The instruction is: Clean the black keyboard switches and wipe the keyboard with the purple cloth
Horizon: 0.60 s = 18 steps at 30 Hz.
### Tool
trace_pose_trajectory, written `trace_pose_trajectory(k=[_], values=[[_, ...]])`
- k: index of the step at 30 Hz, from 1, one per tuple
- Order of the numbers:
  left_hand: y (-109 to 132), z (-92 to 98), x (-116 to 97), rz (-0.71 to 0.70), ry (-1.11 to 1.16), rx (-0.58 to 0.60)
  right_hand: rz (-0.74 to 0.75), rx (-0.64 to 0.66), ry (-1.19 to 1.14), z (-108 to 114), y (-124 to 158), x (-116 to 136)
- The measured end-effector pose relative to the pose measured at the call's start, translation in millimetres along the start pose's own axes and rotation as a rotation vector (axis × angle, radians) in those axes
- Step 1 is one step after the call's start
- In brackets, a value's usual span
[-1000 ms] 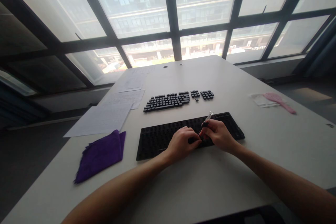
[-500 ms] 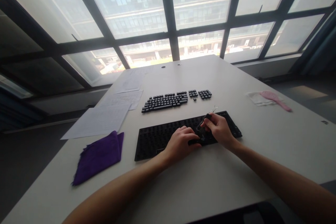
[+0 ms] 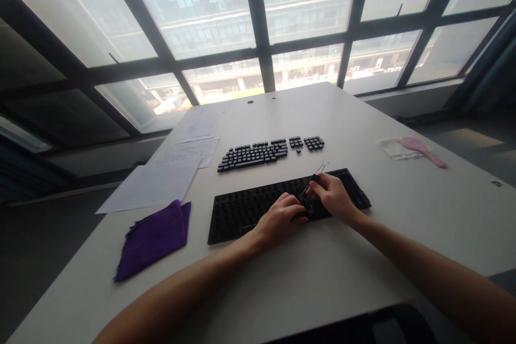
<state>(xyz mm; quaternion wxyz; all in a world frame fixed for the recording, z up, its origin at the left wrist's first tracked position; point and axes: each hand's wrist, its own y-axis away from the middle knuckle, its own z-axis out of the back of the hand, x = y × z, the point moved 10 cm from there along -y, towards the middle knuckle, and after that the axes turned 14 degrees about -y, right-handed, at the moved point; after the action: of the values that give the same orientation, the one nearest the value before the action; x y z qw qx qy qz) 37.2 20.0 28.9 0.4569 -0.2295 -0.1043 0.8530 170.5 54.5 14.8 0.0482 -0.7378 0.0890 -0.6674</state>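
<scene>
A black keyboard (image 3: 250, 207), its keycaps off over most of the visible area, lies slanted on the table before me. My left hand (image 3: 284, 215) is at its front edge right of the middle, thumb and curled fingers closed on it. Between the fingers and thumb of my right hand (image 3: 328, 191) is a keycap puller (image 3: 313, 178) with a dark grip and thin wire ends. One end points up and away; the other reaches down to the keyboard near my left fingertips. What the lower wires touch is too dark to make out.
Behind the keyboard, loose keycaps (image 3: 253, 155) are laid out in keyboard order. A folded purple cloth (image 3: 155, 239) and paper sheets (image 3: 151, 188) lie to the left. On the right, a pink hairbrush (image 3: 419, 148) rests partly over white tissue (image 3: 393, 149). Windows stand beyond the white table (image 3: 403, 215).
My right hand has shifted slightly left and tilted the keycap puller, its upper wires swinging left. My left hand's thumb and fingers have drawn closer together at the keyboard.
</scene>
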Motion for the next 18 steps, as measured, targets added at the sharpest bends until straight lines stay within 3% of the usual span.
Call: trace_pose_trajectory(k=[11, 18], values=[[-1.3, -2.2, 5.0, 0.056, 0.026, 0.038, 0.029, -0.015, 0.035, 0.5, -0.5, -0.1], [0.3, -1.7, -0.3, 0.009, 0.002, 0.021, 0.027, -0.02, 0.06, -0.3, 0.5, 3.0]])
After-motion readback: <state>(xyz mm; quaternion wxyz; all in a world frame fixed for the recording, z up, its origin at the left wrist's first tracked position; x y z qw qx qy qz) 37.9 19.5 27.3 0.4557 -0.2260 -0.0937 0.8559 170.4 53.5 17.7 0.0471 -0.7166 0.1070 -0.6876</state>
